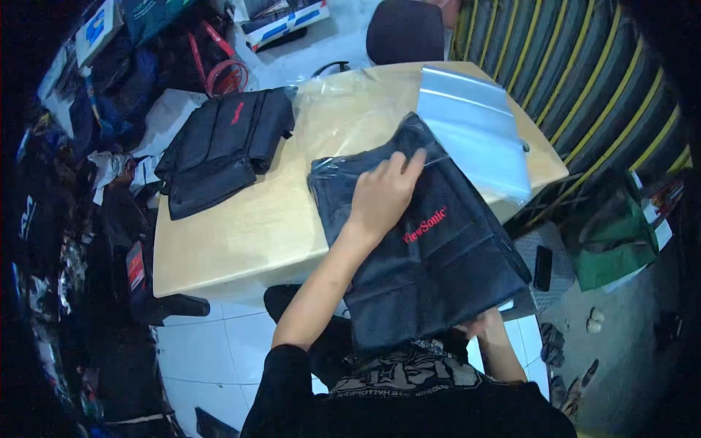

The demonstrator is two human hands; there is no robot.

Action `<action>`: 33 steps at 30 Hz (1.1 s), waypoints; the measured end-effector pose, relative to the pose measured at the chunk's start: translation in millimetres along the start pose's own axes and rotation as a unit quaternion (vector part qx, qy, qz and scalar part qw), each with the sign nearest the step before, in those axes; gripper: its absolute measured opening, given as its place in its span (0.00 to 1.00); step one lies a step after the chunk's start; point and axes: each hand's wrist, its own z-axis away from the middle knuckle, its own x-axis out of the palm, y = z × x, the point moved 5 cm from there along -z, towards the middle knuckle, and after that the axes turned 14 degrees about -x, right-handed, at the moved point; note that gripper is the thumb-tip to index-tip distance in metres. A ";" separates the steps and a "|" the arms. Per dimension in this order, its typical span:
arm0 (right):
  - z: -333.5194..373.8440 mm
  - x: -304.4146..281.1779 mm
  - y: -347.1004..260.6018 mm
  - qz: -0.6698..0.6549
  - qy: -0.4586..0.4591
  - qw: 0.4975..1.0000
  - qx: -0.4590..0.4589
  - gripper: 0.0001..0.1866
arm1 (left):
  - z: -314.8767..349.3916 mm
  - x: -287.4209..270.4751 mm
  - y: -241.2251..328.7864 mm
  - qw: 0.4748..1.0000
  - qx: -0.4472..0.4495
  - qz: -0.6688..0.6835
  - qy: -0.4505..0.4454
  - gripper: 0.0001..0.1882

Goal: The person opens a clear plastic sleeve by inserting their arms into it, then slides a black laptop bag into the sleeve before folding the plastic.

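A flat black fabric bag [445, 270] with red lettering lies tilted across my lap and the table's near edge. Clear plastic film [332, 166] shows along its upper edge, like a sleeve around it. My left hand [383, 191] is on the bag's upper part, fingers curled at the film's edge and one finger stretched further out. My right hand [482, 323] grips the lower right edge from beneath; its fingers are mostly hidden by the bag. Left of it on the table sits a stack of folded black bags [226, 139], also with red lettering.
The light wooden table [234, 248] carries loose clear film [358, 109] and a stack of clear plastic sleeves [471, 124]. A black phone [543, 268] lies on a grey surface at right, beside a green bag [613, 244]. A dark chair [405, 31] stands behind; clutter fills the left.
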 end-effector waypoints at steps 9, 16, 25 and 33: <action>-5.0 49.0 -7.7 0.602 0.123 0.773 -0.158 0.21 | -21.8 18.9 43.5 0.987 0.153 -0.055 -0.014 0.13; -64.3 55.0 -24.4 0.331 0.126 0.900 -0.253 0.17 | -20.1 11.6 74.0 0.980 0.199 -0.003 -0.014 0.09; -154.9 71.0 -29.6 0.312 0.120 0.898 -0.286 0.13 | -38.6 -6.8 73.8 0.992 0.125 0.033 0.013 0.10; -161.1 105.3 -45.4 0.660 -0.033 0.605 -0.443 0.13 | -46.8 -15.0 62.8 0.989 0.143 0.041 0.010 0.06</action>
